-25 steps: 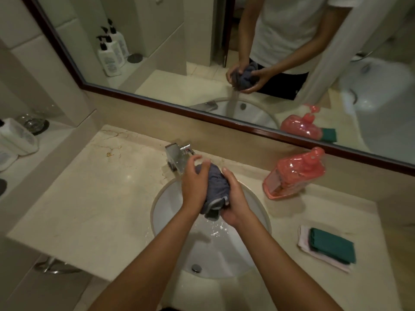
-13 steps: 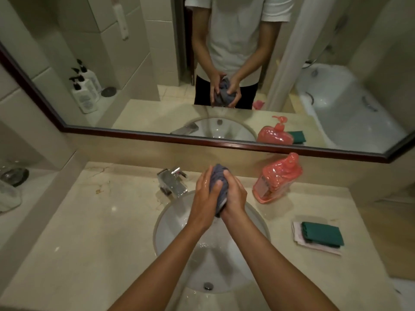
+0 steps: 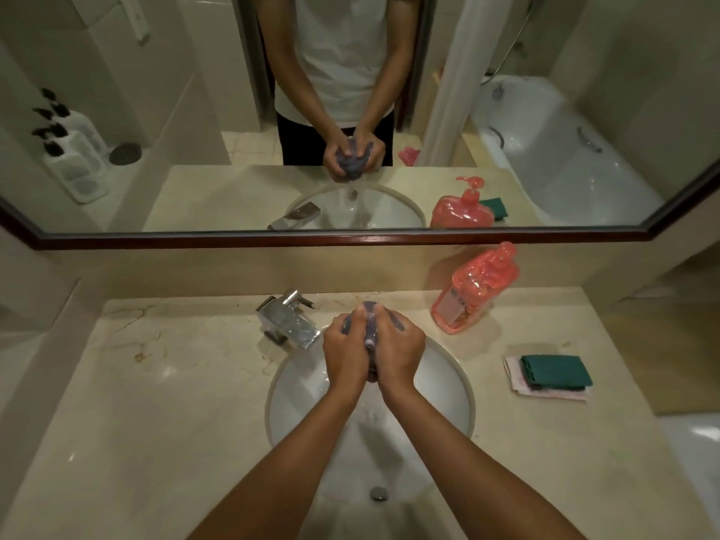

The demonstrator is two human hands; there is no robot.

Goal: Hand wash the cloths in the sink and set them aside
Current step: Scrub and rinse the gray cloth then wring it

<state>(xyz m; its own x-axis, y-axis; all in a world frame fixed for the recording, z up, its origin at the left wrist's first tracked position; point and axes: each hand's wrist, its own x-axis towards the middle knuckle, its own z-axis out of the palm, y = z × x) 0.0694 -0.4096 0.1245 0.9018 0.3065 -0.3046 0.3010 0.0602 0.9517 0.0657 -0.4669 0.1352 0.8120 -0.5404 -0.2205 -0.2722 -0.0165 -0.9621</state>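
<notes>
At the far left, the mirror [image 3: 195, 111] reflects white pump bottles [image 3: 74, 157] standing on a tiled ledge. Below the mirror's dark wooden frame, the beige marble counter [image 3: 156, 383] stretches across the view, with a few brownish veins near its back left corner. A chrome tap [image 3: 286, 319] stands at the back edge of the round white sink [image 3: 448, 383], its spout angled toward the basin.

Over the back part of the sink, both hands meet. The left hand [image 3: 345, 350] has its fingers curled round the left side of a wet blue-grey cloth [image 3: 369, 325], and the right hand [image 3: 399, 352] grips the right side the same way. The two hands press close together, so the cloth is bunched into a tight wad between them. Only its top and a narrow strip between the palms show. It is held above the basin, just right of the tap. The drain [image 3: 378, 493] lies in the sink below the forearms.

To the right of the hands, a pink pump soap bottle [image 3: 477, 290] stands on the counter against the back wall. Farther right, well apart from the sink, a folded green cloth [image 3: 557, 370] lies on top of a folded pale pink cloth [image 3: 514, 378]. At the far right, the mirror shows a white bathtub [image 3: 553, 161].
</notes>
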